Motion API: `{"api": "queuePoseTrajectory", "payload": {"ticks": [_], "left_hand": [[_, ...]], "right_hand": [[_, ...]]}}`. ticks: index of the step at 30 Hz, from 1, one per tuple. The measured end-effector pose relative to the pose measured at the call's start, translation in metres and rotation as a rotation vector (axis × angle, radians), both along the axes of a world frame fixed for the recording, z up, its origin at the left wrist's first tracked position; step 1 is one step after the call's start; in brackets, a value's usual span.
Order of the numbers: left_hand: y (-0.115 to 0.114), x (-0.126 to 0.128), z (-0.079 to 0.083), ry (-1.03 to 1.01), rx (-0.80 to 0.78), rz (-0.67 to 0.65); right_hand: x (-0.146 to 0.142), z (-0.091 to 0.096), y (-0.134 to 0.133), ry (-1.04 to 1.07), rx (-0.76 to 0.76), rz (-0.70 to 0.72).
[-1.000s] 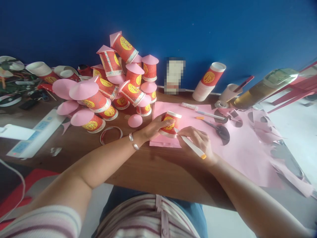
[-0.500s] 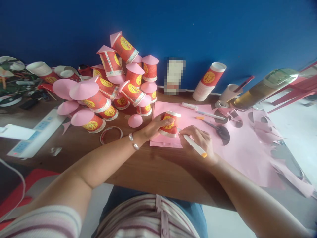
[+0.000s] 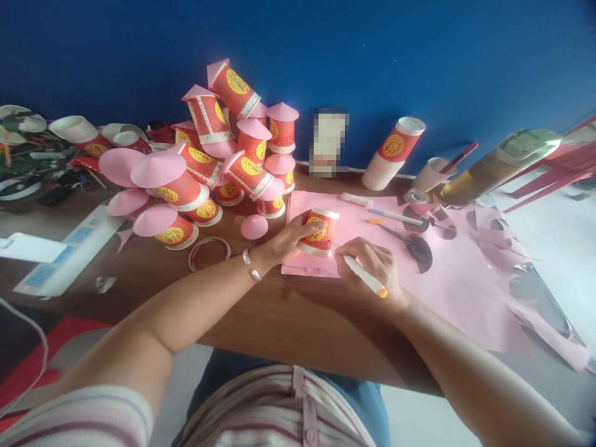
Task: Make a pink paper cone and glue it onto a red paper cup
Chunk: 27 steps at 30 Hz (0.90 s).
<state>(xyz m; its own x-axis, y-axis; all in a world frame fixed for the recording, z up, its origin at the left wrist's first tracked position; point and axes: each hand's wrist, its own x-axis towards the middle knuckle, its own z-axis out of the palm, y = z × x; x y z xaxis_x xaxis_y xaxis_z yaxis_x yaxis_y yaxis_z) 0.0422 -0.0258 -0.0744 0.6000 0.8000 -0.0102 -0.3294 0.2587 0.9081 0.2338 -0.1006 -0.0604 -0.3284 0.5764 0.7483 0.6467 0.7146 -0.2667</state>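
A red paper cup [image 3: 320, 231] with a yellow emblem stands upside down on a pink paper sheet [image 3: 447, 279]. My left hand [image 3: 288, 239] is wrapped round the cup's left side and holds it down. My right hand [image 3: 372, 267] grips a white pen [image 3: 365, 277] with an orange end. The pen's tip sits against the cup's base on its right side, on the pink sheet.
A pile of red cups topped with pink paper cones [image 3: 218, 155] fills the table's far left. A stack of cups [image 3: 393, 152], scissors [image 3: 410, 242], another pen [image 3: 393, 216], a tape roll [image 3: 416, 195] and a bottle [image 3: 498, 162] lie to the right. A power strip [image 3: 65, 251] sits at the left.
My right hand has shifted the pen slightly round the cup's base. The cup and my left hand have hardly moved.
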Motion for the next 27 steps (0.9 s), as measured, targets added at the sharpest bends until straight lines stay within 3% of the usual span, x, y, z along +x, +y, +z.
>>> {"api": "queuePoseTrajectory", "payload": {"ticks": [12, 27], "left_hand": [[-0.004, 0.0, 0.008, -0.003, 0.02, 0.014], [-0.001, 0.0, -0.004, -0.009, -0.009, 0.02]], "right_hand": [[0.0, -0.003, -0.001, -0.01, 0.011, 0.015], [-0.002, 0.0, -0.002, -0.011, 0.024, 0.047]]}}
